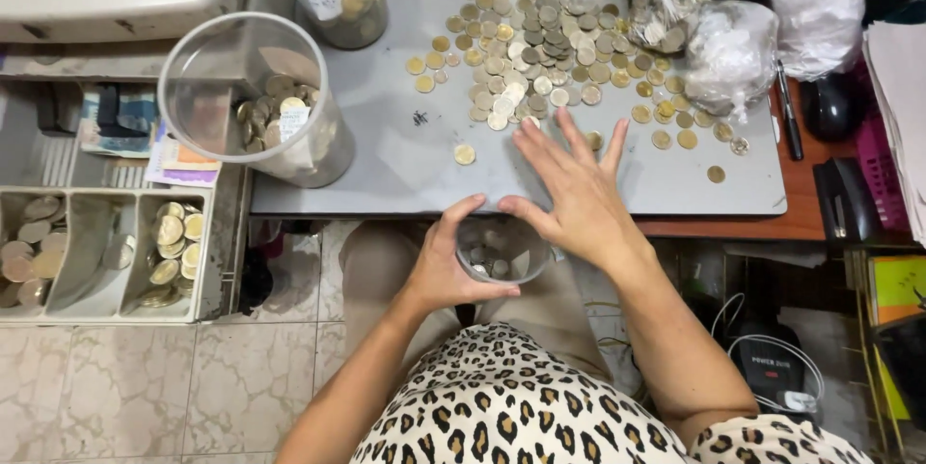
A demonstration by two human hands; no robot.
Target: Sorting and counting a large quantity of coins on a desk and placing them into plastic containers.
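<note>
While our left hand grips a small clear cup just under the worktop edge, our right hand lies flat, fingers spread, by the coin pile, placed for sweeping coins down into it.

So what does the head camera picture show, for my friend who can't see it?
A person's left hand holds a small clear cup just below the edge of a grey board, while the right hand lies flat on the board beside a big heap of coins. Two clear jars and a coin tray are on the left.
</note>
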